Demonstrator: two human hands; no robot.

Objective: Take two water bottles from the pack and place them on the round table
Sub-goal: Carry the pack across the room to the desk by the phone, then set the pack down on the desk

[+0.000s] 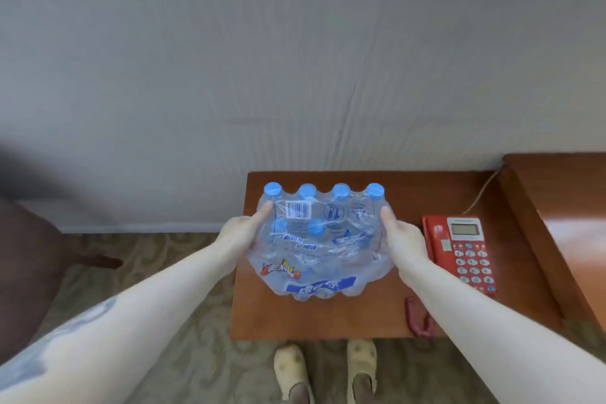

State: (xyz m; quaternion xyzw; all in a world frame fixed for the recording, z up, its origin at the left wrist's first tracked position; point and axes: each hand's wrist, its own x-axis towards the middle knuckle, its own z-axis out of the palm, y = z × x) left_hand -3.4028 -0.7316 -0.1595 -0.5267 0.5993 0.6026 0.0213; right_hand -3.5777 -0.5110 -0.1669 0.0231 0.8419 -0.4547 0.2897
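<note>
This looks like a hotel room or bedroom. A wide white-sheeted mattress fills the upper frame. Below it at right, a reddish-brown wooden bedside table carries a red corded push-button telephone. Patterned beige carpet covers the floor, with pale slippers at bottom centre.

One shrink-wrapped pack showing six blue caps, two hands, left hand and right hand, one red telephone, two slippers
</note>
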